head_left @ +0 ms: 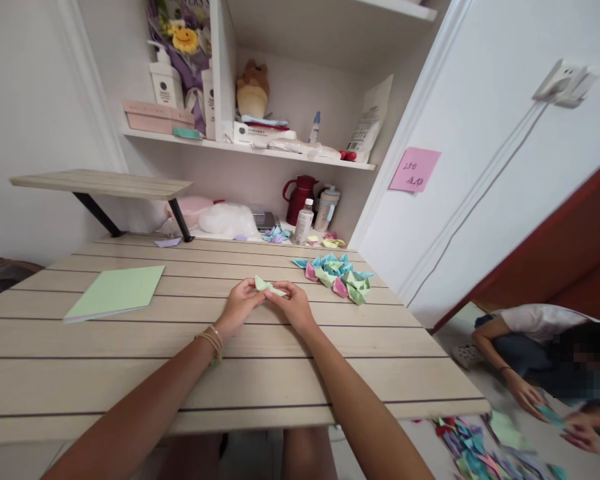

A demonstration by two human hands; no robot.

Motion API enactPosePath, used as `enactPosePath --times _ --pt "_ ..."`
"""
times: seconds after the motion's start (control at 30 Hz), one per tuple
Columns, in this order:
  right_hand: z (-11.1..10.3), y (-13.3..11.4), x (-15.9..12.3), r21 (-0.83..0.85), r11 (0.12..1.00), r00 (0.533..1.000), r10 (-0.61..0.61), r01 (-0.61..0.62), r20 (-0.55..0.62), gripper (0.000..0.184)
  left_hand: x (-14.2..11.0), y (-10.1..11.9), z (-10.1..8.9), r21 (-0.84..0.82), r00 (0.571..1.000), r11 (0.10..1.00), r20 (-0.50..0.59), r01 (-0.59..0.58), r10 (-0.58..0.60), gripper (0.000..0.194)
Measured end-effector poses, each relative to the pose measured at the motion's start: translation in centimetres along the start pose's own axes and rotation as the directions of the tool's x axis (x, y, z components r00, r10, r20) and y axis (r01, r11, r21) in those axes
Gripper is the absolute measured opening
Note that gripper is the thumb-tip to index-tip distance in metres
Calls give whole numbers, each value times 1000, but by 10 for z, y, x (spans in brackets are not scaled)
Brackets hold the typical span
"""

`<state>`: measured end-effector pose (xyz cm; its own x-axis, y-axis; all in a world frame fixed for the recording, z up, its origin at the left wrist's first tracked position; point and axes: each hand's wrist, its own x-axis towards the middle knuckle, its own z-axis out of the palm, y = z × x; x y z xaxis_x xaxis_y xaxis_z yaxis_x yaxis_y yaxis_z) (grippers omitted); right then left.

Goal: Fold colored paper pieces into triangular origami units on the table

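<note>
Left hand (237, 305), right hand (295, 305) pinching creased, pointed green paper (261, 285) above grooved, wood-grained tabletop (130, 341).

On the table (260, 383), paper stack (117, 291) left — folded papers (334, 267) right — behind these, a bottle (304, 223), then a jug (299, 192)

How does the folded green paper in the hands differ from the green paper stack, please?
The folded paper is smaller and creased into a pointed shape, while the paper stack is larger and flat. The folded paper is held in the left hand and right hand; the paper stack lies on the table, untouched. Both are light green.
</note>
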<state>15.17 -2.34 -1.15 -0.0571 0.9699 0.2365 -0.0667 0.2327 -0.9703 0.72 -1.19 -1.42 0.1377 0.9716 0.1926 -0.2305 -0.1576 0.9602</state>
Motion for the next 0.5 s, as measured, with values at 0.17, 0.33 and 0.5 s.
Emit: enactPosePath --times 0.17,0.33,0.5 --pt "-7 5 4 -24 999 998 -27 26 -54 38 3 7 -6 97 995 995 96 -29 20 31" --pt "-12 4 5 -247 964 995 -104 98 -12 33 5 17 -14 279 989 957 141 -75 37 40" --pt "-13 4 5 -281 952 992 -122 122 17 33 7 16 -19 279 991 960 133 -28 -10 37"
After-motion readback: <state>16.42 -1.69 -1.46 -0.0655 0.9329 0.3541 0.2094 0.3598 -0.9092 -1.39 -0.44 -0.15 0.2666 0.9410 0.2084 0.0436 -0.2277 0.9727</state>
